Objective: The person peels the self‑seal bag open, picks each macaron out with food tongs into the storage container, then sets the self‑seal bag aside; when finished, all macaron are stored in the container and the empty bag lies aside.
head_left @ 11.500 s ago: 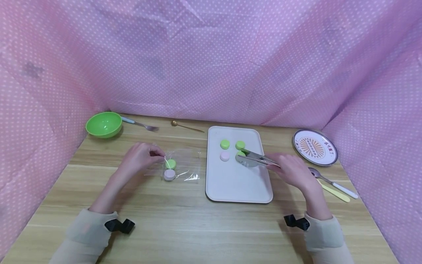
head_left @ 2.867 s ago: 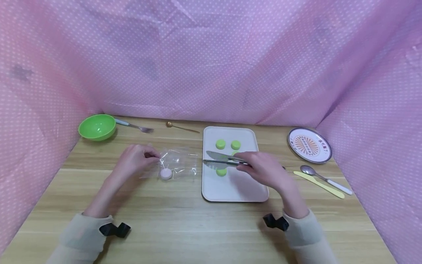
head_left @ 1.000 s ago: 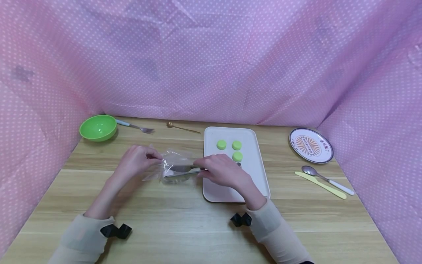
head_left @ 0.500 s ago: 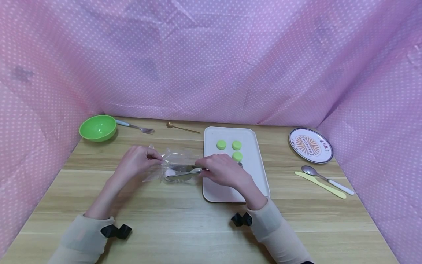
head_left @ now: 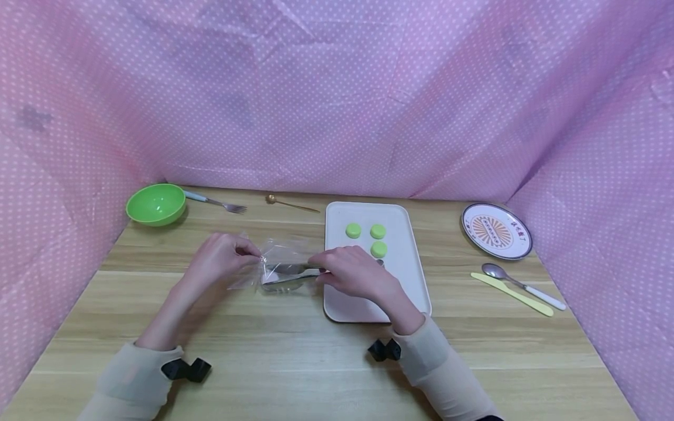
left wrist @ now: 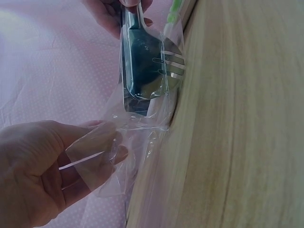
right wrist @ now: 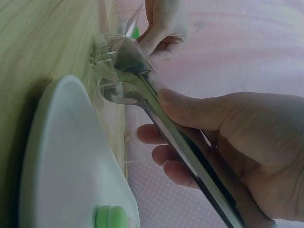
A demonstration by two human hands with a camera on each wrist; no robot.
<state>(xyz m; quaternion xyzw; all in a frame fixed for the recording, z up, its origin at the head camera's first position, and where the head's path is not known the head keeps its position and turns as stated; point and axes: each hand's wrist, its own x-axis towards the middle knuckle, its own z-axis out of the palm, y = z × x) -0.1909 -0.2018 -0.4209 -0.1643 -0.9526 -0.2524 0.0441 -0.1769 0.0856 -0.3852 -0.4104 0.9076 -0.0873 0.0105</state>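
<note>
My left hand (head_left: 223,257) pinches the edge of a clear plastic bag (head_left: 286,248) lying on the table left of the tray. My right hand (head_left: 353,271) grips metal serving tongs (right wrist: 166,126), fingers curled round the arms. Both tong ends, one slotted like a fork, reach inside the bag in the left wrist view. A pale pink macaron (head_left: 270,277) shows in the bag at the tong tips, partly covered by them. Three green macarons (head_left: 378,249) sit on the white tray (head_left: 405,292); my right hand hides part of the tray.
A green bowl (head_left: 156,204), a fork (head_left: 210,200) and a small gold spoon (head_left: 292,203) lie along the back left. To the right are a patterned plate (head_left: 497,231), a spoon (head_left: 521,285) and a yellow knife (head_left: 511,294). Pink dotted cloth (head_left: 337,105) hangs behind.
The green macaron seen earlier in the bag is gone from it. My right hand has brought the tongs left from over the tray into the bag. The left hand keeps its pinch.
</note>
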